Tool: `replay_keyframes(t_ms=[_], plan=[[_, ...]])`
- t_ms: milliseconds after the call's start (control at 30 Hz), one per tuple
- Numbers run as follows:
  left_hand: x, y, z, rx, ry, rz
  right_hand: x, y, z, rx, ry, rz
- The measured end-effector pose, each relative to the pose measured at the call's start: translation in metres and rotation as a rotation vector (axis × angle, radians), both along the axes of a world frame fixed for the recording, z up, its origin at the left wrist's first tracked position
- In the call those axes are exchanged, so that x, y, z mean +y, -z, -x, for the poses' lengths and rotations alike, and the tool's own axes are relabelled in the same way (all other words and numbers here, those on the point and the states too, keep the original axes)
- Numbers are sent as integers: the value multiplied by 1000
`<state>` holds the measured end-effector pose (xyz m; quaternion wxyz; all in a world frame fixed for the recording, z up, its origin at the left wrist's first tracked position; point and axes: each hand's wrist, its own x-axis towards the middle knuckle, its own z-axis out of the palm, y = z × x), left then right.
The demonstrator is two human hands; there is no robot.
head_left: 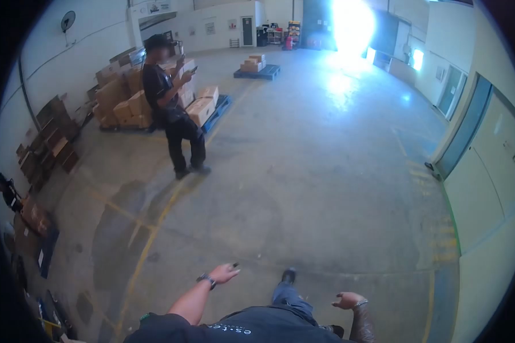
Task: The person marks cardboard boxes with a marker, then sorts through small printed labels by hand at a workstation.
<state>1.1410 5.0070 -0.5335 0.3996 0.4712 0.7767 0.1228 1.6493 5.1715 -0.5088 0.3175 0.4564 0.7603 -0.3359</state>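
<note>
My left hand (226,273) is held out low over the concrete floor, with a dark watch (208,280) on its wrist. A small dark object (234,265) shows at its fingertips, too small to name. My right hand (349,300) hangs at my other side, its fingers loosely curled and a little apart, with nothing visible in them. A light band (361,302) circles that wrist. Between the hands are my dark shirt (257,326) and one shoe (289,276) on the floor.
A person (174,106) in dark clothes stands ahead to the left, holding a small device. Behind them, cartons (202,108) sit on a blue pallet (216,114); another blue pallet (269,72) stands farther off. Cardboard (51,137) lines the left wall. A door (466,128) is at right.
</note>
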Motion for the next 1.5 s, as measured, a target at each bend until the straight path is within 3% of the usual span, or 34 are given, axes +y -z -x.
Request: replay_keyframes(t_ms=[33, 100, 200, 233, 333, 400, 433, 500, 567, 600, 633, 667, 700, 733, 767, 833, 933, 1000, 1033, 1100, 1133, 1167, 1200, 1233, 1267, 1300, 1367, 1433, 1500], plan=[[-5, 58, 19, 48, -104, -11, 34, 2, 5, -1, 5, -8], [-16, 81, 30, 24, -343, 400, 99, 0, 22, 32, -6, -90], [-29, 106, 39, 55, 1, 744, 205, -27, 76, 201, -51, -276], [-15, 96, 37, 23, 114, 750, 236, -58, 104, 316, -28, -282], [46, 61, 28, -101, -108, 640, 331, -100, 180, 702, 45, -231], [106, 54, 27, -246, -465, 459, 393, -96, 212, 735, 25, -204], [134, 76, 39, -251, -469, 458, 426, -90, 225, 769, 3, -186], [213, 128, 67, -100, -252, 462, 491, -54, 231, 754, 20, -218], [291, 153, 98, -148, -172, 337, 532, 9, 203, 710, 134, -301], [345, 132, 110, -104, -200, 411, 547, 46, 176, 684, 210, -361], [399, 74, 106, -156, -528, 433, 559, 76, 143, 555, 274, -415], [481, 44, 123, -144, -518, 334, 603, 164, 87, 513, 346, -337], [520, 110, 152, 120, -458, 127, 602, 139, 64, 291, 652, -27], [586, 29, 164, -69, -351, 228, 597, 152, 27, 259, 934, -46], [642, 13, 176, 53, -348, 204, 594, 146, 8, 415, 1237, -26], [739, 33, 203, 235, -403, -31, 655, 154, 29, 405, 1125, -25], [862, -21, 227, 251, -271, -124, 751, 188, 49, 344, 913, -41], [925, -25, 243, 233, -213, -142, 780, 217, 51, 289, 873, -43], [946, -15, 249, 191, -212, -133, 788, 225, 43, 242, 858, -32], [974, 35, 255, 141, -421, -59, 844, 230, 36, 158, 783, -19], [975, 56, 257, -40, -530, -25, 887, 246, 32, 119, 722, -4], [972, 76, 248, 229, -512, -83, 937, 266, 48, 138, 727, -9], [967, 88, 253, 174, -492, 2, 998, 177, 130, 284, 872, -123], [962, 85, 251, 37, -585, 96, 1058, 134, 177, 301, 785, -142], [956, 104, 256, 47, -555, 130, 1113, 152, 197, 442, 680, -399], [955, 93, 254, -83, -665, 179, 1157, 115, 228, 530, 677, -415], [964, 119, 273, -148, -812, 454, 1255, 42, 299, 674, 621, -453], [988, 111, 288, -39, -595, 663, 1327, 16, 342, 721, 556, -460], [1029, 121, 315, -43, -552, 625, 1383, -9, 380, 802, 590, -476]])
